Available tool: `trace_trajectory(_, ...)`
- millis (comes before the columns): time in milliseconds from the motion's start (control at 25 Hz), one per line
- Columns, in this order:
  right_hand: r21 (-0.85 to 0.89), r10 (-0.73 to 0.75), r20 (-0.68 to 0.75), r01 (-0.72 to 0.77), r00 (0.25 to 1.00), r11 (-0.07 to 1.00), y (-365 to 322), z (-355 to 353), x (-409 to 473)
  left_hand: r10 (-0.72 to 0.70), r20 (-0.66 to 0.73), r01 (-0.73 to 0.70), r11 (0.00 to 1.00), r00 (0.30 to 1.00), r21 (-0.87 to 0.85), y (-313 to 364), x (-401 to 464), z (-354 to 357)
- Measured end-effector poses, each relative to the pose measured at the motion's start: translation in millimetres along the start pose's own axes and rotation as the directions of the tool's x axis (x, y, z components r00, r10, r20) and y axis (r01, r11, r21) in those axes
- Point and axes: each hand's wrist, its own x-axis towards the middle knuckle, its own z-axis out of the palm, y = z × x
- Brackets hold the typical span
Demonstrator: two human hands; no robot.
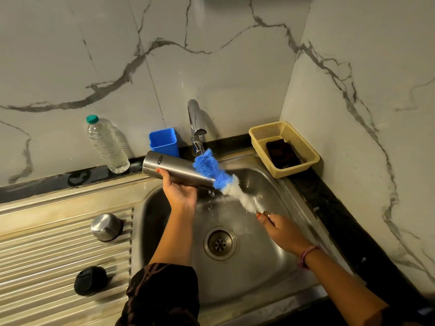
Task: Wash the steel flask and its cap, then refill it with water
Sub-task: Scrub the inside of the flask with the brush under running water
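Home kitchen, sink corner. Steel sink (pixel 277 184) with ribbed drainboard (pixel 58 255) at left, chrome tap (pixel 196 121) at far edge, running. Dark stone worktop (pixel 329 208), marble-look wall tiles (pixel 235 55). Plastic basket (pixel 256 135) with scrub pads far right; water bottle (pixel 107 145) far left.

Sink (pixel 280 184): right of the ribbed drainboard (pixel 58 255), with the drain (pixel 220 243) at the middle of its floor.
Tap (pixel 196 121): at the far rim of the sink, its spout over the basin.
Steel flask (pixel 174 169): held tilted over the sink's far left part by the left hand (pixel 180 190), mouth towards the right.
Bottle brush (pixel 219 176): at the flask's mouth beneath the spout, handle in the right hand (pixel 282 229), over the sink's right side.
Steel cap (pixel 106 227): on the drainboard, just left of the sink.
Inner lid (pixel 90 281): on the drainboard, nearer than the steel cap.
Plastic bottle (pixel 107 144): upright on the far ledge, left of the cup holder (pixel 164 142).
Basket (pixel 284 149): on the counter at the far right corner, a scrub pad (pixel 282 152) in it.
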Motion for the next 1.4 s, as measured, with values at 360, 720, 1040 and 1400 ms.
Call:
trace_trajectory(360,-0.18,-0.074,0.022,0.077,0.997,0.981,-46,-3,35,-0.162,0.039,0.144,0.945,0.986,0.292,-31,-27,-16)
trace_trajectory(720,-0.212,-0.107,-0.02,0.1,0.994,0.972,-24,-5,22,-0.244,-0.002,0.228,0.903,0.97,0.364,-30,-27,-15)
trace_trajectory(1040,-0.29,-0.167,-0.078,0.137,0.983,0.947,-28,-3,24,-0.273,0.014,0.242,0.876,0.962,0.416,-37,-29,-17)
trace_trajectory(1400,-0.265,-0.122,-0.115,0.088,0.986,0.96,-35,-16,25,-0.344,0.039,0.28,0.82,0.938,0.5,-39,-31,-19)
